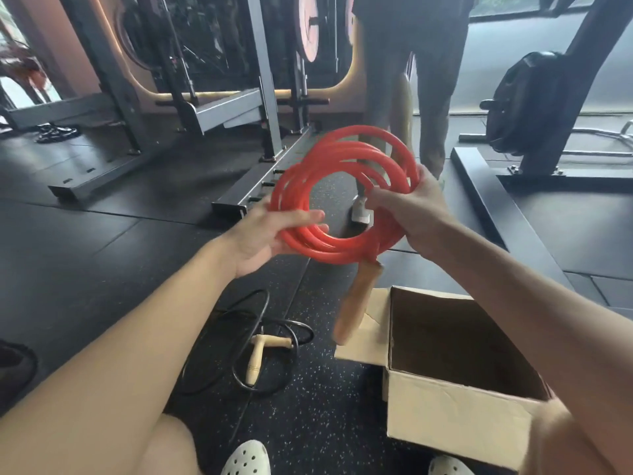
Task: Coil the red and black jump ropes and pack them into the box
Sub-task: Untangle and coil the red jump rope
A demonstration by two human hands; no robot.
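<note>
The red jump rope [342, 190] is wound into a round coil of several loops, and the coil stands up in the air with its open middle facing the person. One wooden handle [356, 303] of the red rope hangs down from the bottom of the coil, with its long side pointing down and a little to the left. The left hand [270, 238] holds the left side of the coil. Its fingers [305, 217] are loosely curled, with the loops lying across them. The right hand [418, 210] holds the right side, and its fingers are closed around the loops there. There are two ropes. The black jump rope [239, 341] lies on the floor [102, 241] below the left hand, loose and not wound up. Its two wooden handles [260, 351] lie crossed, one pointing up and down and one pointing sideways. There is one cardboard box [459, 416]. It sits on the floor below the right hand, open at the top. The hanging red rope handle is just above the box's left flap.
</note>
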